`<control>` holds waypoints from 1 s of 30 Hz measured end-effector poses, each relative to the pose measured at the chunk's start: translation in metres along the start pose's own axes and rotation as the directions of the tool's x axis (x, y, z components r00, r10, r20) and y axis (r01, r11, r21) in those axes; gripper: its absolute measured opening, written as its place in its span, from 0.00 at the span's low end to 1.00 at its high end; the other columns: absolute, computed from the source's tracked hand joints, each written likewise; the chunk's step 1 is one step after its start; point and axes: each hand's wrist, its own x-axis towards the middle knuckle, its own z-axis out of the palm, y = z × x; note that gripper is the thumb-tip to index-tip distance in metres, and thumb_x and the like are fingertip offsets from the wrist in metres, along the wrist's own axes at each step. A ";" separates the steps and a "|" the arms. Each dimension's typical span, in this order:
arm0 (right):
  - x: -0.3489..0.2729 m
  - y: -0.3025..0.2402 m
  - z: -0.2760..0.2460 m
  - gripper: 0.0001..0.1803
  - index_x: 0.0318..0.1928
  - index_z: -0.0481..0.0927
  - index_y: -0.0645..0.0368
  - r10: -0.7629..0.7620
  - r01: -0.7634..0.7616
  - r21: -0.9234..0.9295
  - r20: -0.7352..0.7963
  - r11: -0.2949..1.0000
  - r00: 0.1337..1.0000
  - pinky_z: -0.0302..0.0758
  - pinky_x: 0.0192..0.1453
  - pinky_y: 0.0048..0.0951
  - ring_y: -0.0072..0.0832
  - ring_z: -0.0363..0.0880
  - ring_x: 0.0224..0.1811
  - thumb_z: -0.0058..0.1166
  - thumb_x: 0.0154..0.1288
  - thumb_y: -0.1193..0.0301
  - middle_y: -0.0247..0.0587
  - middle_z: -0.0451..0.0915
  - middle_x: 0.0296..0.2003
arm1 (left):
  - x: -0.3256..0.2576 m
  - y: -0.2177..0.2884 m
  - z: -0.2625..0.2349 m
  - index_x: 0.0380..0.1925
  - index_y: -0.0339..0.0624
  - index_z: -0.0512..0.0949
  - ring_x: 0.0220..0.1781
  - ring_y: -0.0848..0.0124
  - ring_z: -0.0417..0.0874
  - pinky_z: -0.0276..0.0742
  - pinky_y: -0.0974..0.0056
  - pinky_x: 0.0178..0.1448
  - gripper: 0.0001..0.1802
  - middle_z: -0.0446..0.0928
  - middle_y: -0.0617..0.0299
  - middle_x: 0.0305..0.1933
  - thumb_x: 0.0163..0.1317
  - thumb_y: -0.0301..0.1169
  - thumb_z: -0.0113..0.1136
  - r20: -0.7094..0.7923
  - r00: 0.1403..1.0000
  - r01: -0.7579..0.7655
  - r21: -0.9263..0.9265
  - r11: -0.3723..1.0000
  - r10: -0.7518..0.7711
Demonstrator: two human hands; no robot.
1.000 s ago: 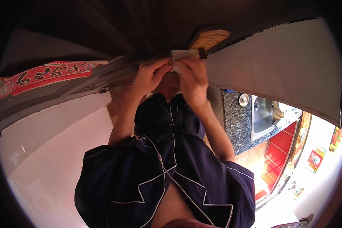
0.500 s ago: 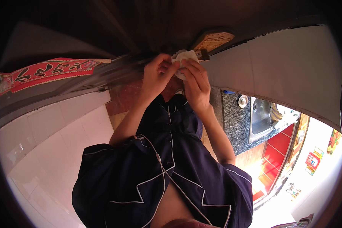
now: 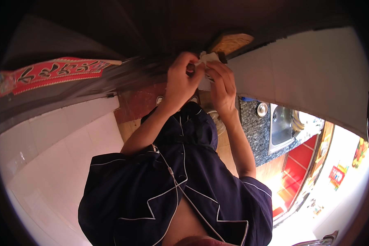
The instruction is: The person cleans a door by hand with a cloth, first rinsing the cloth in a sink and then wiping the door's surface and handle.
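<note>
A small crumpled white cloth [image 3: 207, 58] sits pinched between both hands, raised just below the woven straw-coloured board [image 3: 232, 42]. The left hand [image 3: 183, 80] has its grip closed narrow on the cloth's left edge; the right hand [image 3: 222, 84] has its fingertips closed on the right edge. The cloth looks soft and folded.
</note>
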 end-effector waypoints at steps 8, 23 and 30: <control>-0.006 -0.018 0.034 0.19 0.43 0.80 0.66 0.117 -0.107 0.097 -0.107 0.990 0.987 0.75 0.57 0.44 0.46 0.77 0.52 0.54 0.47 0.87 0.45 0.79 0.49 | -0.003 -0.002 -0.018 0.38 0.32 0.76 0.39 0.72 0.86 0.81 0.69 0.43 0.07 0.83 0.55 0.39 0.61 0.20 0.62 -0.012 0.996 0.083 -0.162 0.983 -0.086; -0.011 0.006 0.015 0.19 0.42 0.80 0.64 0.033 -0.026 0.127 -0.058 0.992 0.998 0.77 0.54 0.42 0.45 0.78 0.51 0.57 0.46 0.87 0.45 0.80 0.46 | -0.005 -0.004 -0.010 0.34 0.35 0.77 0.39 0.68 0.83 0.78 0.68 0.41 0.08 0.79 0.53 0.47 0.54 0.17 0.65 -0.053 0.977 -0.198 0.109 0.974 0.204; -0.006 0.010 0.009 0.18 0.42 0.79 0.66 0.003 -0.001 0.121 -0.019 0.993 1.000 0.79 0.53 0.41 0.45 0.79 0.51 0.56 0.46 0.88 0.45 0.80 0.46 | -0.013 -0.010 0.001 0.39 0.35 0.75 0.47 0.74 0.80 0.77 0.69 0.50 0.08 0.80 0.54 0.47 0.61 0.17 0.62 -0.058 0.996 0.064 -0.160 0.985 -0.074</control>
